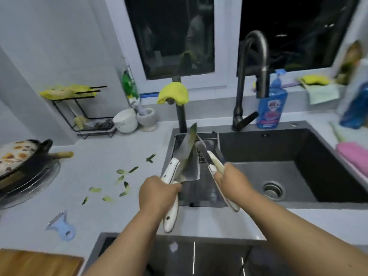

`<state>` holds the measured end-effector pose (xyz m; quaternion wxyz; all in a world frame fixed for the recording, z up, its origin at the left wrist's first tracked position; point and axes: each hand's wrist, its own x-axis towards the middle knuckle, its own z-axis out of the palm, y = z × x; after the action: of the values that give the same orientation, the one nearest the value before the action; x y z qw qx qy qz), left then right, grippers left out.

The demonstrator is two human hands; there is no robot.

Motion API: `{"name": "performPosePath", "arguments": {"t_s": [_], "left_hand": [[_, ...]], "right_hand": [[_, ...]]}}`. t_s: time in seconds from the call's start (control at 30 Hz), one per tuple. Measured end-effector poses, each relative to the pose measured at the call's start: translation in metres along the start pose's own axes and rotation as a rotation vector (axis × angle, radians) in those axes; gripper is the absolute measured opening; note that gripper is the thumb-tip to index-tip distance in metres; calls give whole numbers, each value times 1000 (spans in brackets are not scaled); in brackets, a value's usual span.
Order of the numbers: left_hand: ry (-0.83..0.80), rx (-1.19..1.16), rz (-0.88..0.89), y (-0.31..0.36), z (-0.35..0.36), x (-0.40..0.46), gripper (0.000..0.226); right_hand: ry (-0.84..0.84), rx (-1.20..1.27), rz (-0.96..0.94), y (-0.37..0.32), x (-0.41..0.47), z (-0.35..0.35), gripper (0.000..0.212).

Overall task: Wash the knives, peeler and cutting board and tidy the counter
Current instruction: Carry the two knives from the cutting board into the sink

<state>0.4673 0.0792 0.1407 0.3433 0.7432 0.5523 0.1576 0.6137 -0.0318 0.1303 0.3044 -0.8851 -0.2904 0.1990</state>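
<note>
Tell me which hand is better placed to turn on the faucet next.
Right. The right hand is nearer the faucet lever, at the sink's back edge; the left hand is farther away. Both hold knives, so one hand must free itself first.

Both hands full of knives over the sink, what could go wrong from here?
1. The left hand grips several white-handled knives at once, and the right hand more; one could slip from the bundle into the drain basket.
2. The blades cross close together, so they may clash.
3. The peeler and the green peels on the counter could be overlooked.
</note>
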Motion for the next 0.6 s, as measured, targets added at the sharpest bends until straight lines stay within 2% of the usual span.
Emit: {"name": "performPosePath", "arguments": {"t_s": [0.17,0.33,0.6], "left_hand": [[-154,-4,78,61,74,3,22],[-279,40,47,107,152,18,28],[-326,187,-74,133,269,52,42]], "right_hand": [[81,8,153,75,42,-55,31],[73,-45,270,151,90,-86,37],[18,-37,420,239,158,-84,37]]}}
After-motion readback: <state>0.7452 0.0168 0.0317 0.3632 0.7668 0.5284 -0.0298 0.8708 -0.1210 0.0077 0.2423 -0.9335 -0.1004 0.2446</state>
